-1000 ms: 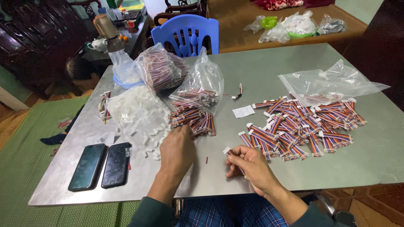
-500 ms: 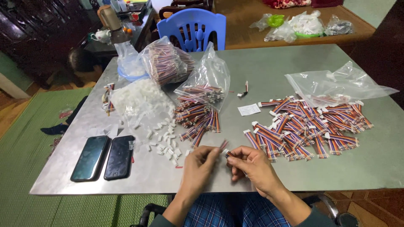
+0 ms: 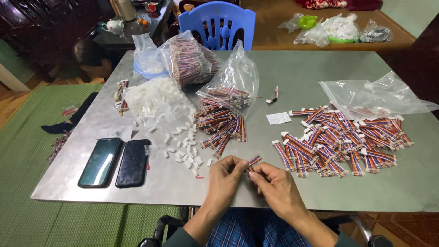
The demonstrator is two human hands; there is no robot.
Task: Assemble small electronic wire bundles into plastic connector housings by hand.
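A short striped wire bundle (image 3: 253,161) is pinched between the left hand (image 3: 225,176) and right hand (image 3: 276,185), held together above the table (image 3: 292,77) edge. Loose white connectors (image 3: 185,153) lie at 10 o'clock, within reach.

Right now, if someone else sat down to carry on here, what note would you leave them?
Left hand and right hand together pinch one short striped ribbon cable over the near table edge.
Loose white connectors lie left of the hands; unfinished cables spill from a clear bag.
Cables with white ends fitted are piled on the right.
Many bagged cables remain.
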